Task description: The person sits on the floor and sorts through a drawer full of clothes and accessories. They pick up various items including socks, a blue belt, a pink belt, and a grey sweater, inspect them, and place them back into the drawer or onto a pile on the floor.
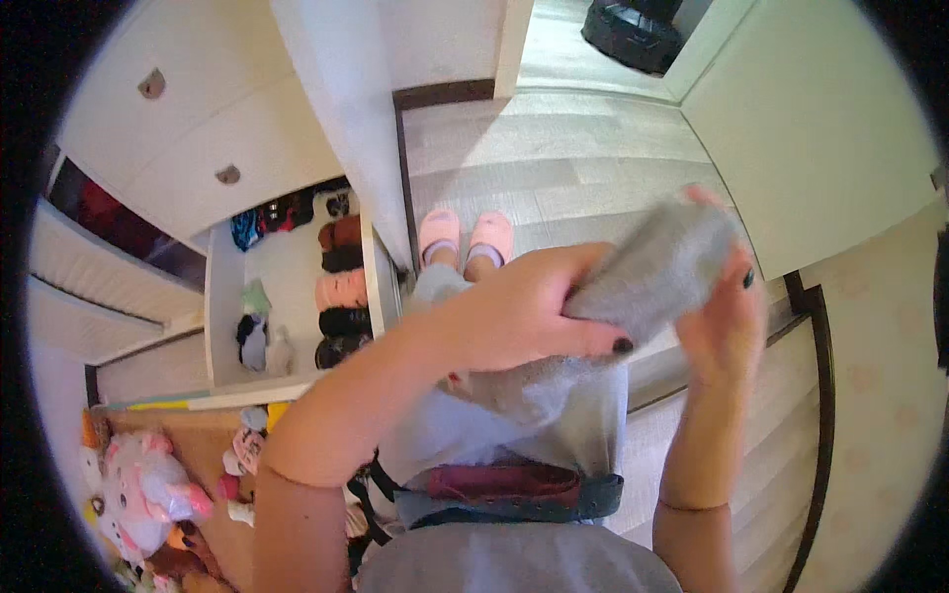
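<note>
Between my two hands is a soft grey cloth garment (652, 267), bunched into a thick band; its exact kind does not show. My left hand (539, 311) grips its near side, with the thumb laid along the lower edge. At the far right end, my right hand (727, 296) has its fingers around the cloth, partly hidden behind it and a little blurred. A looser grey part (529, 390) hangs below my left hand over my lap. Dark red cloth (504, 482) and dark blue-green cloth (598, 499) lie on my lap closer to me.
An open white drawer (282, 277) at left holds rolled clothing (341, 292) in a row, plus several small pieces. Below it are a pink and white plush toy (148, 484) and other soft toys. My pink slippers (440, 229) rest on the wooden floor; a black round device (633, 38) sits beyond the doorway.
</note>
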`<state>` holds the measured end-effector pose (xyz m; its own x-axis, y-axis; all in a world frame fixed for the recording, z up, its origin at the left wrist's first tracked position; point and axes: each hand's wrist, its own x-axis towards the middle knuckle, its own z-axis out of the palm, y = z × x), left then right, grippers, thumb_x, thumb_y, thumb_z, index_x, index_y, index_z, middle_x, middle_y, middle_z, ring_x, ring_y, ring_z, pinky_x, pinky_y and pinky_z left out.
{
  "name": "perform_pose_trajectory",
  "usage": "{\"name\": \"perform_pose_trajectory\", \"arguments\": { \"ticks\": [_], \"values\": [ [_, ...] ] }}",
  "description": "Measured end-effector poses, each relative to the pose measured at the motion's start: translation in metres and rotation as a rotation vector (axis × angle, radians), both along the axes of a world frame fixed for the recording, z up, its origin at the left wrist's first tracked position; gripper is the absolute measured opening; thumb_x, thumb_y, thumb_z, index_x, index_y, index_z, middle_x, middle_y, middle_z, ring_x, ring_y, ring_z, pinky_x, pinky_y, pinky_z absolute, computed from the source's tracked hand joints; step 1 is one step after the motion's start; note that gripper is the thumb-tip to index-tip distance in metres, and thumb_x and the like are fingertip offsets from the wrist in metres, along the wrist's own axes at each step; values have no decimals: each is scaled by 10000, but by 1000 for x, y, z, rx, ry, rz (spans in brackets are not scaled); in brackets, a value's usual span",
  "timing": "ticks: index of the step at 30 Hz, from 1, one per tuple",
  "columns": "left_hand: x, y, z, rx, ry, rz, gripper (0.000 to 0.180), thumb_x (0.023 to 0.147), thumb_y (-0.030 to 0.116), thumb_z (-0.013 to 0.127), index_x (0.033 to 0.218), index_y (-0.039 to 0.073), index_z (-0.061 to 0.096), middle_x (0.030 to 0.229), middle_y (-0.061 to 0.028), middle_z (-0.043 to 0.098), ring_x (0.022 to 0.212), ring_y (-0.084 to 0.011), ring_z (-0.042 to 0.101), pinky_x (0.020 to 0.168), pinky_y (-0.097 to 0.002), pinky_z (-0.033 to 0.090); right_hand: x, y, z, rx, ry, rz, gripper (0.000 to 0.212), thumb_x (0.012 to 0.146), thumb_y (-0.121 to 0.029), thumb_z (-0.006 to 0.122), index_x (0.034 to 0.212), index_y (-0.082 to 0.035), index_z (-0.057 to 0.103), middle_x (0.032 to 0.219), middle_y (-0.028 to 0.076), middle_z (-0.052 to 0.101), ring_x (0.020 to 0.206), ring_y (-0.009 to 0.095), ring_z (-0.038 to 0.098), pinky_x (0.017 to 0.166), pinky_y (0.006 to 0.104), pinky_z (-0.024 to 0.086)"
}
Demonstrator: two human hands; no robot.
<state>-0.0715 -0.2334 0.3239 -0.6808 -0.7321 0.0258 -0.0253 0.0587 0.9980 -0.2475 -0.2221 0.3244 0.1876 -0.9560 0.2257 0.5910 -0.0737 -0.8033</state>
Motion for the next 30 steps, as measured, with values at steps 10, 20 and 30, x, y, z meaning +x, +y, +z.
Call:
{"name": "perform_pose_trajectory", "arguments": {
  "ticks": [10, 20, 30],
  "values": [
    [11, 47, 16, -656, -430, 595, 213, 756, 137, 482, 912, 17, 399, 709, -175, 489, 653, -349, 480, 664, -413, 325, 37, 13, 15, -155, 376, -131, 259, 765, -34, 497, 1016, -26, 434, 760, 8, 547, 624, 52, 482, 466, 172, 372],
    [9, 57, 55, -679, 211, 751, 211, 768, 36, 392, 977, 15, 374, 781, -121, 480, 707, -238, 491, 665, -283, 374, 52, 24, 67, -450, 442, -15, 328, 731, 19, 486, 1048, -2, 404, 873, 33, 511, 757, 85, 481, 653, 200, 381],
    [31, 56, 46, 135, 744, 284, 401, 793, 183, 469, 1164, 111, 335, 1030, -26, 444, 927, -102, 435, 763, -255, 363, 45, 13, 64, -657, 357, -46, 228, 575, 131, 419, 567, -22, 588, 738, 81, 512, 689, 173, 501, 619, 224, 378]
  ]
}}
